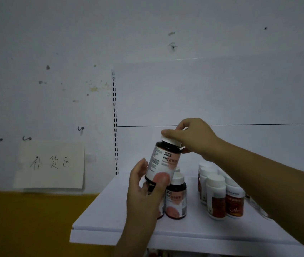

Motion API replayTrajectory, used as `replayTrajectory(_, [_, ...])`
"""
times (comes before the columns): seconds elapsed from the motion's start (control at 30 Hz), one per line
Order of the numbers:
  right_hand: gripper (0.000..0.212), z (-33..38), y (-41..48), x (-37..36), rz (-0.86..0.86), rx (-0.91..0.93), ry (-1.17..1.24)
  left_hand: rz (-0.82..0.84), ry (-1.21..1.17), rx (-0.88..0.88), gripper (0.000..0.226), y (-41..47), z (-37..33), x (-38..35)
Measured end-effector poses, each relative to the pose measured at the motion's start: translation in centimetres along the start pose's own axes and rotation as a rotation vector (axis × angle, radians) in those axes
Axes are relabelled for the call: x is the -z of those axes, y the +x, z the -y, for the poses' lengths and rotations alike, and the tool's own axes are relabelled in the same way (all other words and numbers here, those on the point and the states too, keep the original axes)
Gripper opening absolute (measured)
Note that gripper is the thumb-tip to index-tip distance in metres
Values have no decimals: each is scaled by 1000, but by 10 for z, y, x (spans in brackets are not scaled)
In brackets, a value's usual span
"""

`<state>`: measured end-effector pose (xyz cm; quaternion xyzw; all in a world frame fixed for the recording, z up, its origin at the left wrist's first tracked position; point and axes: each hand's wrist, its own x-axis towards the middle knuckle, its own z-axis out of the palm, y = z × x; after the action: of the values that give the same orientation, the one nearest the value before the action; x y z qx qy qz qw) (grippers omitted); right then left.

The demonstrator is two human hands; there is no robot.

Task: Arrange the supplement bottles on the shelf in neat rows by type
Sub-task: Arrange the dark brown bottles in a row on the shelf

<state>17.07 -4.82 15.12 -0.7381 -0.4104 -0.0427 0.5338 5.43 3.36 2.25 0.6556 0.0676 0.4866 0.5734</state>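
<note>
Holding: the dark supplement bottle (163, 162) is kept tilted above the white shelf (110, 210).
Left hand (145, 193): wrapped round the bottle's lower body.
Right hand (192, 136): closed on its white cap (171, 140).
Shelf: a matching standing bottle (176, 199) is set just below; white bottles (216, 197) are grouped to the right.

The wall (54, 43) is pale and a bit dirty, with dark spots and a yellow-green smudge (93, 89). Low on the left is a yellow band (27, 219). A paper (51, 164) with writing hangs on the left, under three small hooks (80, 128). A rail (115, 123) with black slots runs up the middle. To its right is a white board (221, 93) crossed by a thin black line (147, 125). A white shelf (110, 210) sticks out near us. The light is dim.
</note>
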Motion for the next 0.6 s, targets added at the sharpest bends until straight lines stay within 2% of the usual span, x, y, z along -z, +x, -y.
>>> replayTrajectory(0.13, [42, 1, -9, 1, 36, -44, 19, 25, -84, 82, 50, -4, 2, 1])
replayTrajectory(0.27, [53, 0, -14, 1, 175, -65, 16, 100, -474, 299, 53, -13, -5, 3])
replayTrajectory(0.37, [47, -5, -21, -2, 283, -59, 87, 101, -669, 417, 48, -23, -8, 1])
replayTrajectory(0.6, [57, -23, -29, -6, 249, -1, 121, 51, -1012, 744, 51, -36, -10, -6])
